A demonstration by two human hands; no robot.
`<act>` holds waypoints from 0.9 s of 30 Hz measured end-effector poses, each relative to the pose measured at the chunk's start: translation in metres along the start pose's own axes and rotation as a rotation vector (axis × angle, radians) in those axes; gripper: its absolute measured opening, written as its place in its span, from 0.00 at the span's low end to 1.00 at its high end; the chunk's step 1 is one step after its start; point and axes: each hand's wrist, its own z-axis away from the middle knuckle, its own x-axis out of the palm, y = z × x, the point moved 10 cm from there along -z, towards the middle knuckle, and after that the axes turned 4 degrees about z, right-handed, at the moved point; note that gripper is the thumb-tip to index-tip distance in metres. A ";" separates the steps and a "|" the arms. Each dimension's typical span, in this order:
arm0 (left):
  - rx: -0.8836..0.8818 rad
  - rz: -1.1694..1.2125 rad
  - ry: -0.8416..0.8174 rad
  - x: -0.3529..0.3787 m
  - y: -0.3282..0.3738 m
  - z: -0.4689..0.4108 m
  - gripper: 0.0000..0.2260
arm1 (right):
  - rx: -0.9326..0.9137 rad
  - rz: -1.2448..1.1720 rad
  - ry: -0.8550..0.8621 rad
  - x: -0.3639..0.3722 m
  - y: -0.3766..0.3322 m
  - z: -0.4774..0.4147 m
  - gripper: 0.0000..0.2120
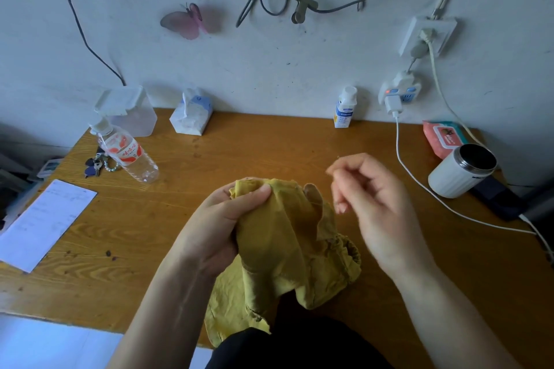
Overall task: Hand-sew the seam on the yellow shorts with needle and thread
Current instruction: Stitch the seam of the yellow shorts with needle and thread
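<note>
The wooden table (269, 144) fills the view, and the yellow shorts (287, 249) lie bunched at its near edge. Their lower part spills towards the person's lap and their upper part is lifted off the wood. The left hand (221, 222) grips that raised fold, with the thumb pressing the cloth from the front and the fingers tucked behind it. One fingertip (311, 190) shows above the fabric's edge. The right hand (374, 198) hangs apart from the shorts, just to their right, with its fingers curled and thumb and forefinger pressed together. It is probably pinching the needle or thread, but neither is clear enough here to say which, or whether it holds anything.

A white mug (461, 171) stands uncovered further right, with a white cable (419, 189) running between it and the hand.

The likely stage is drawing a stitch taut. The main danger is the hidden left fingers, since a needle pushed back through the fold could prick the fingertip behind it. Pulling too hard could pucker the thin cloth or snap the thread. A wide outward draw could catch the cable or knock the mug. Slack thread may also knot on itself or snag in the gathered hem.
</note>
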 end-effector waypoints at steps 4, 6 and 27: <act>0.021 -0.013 -0.021 0.016 0.003 0.009 0.08 | -0.255 0.363 -0.088 0.030 -0.043 0.014 0.07; 0.049 -0.024 -0.020 0.021 0.007 0.013 0.09 | -0.294 0.471 -0.108 0.037 -0.051 0.018 0.06; 0.101 -0.018 0.032 0.020 0.017 0.019 0.04 | -0.315 0.685 -0.061 0.029 -0.057 0.017 0.06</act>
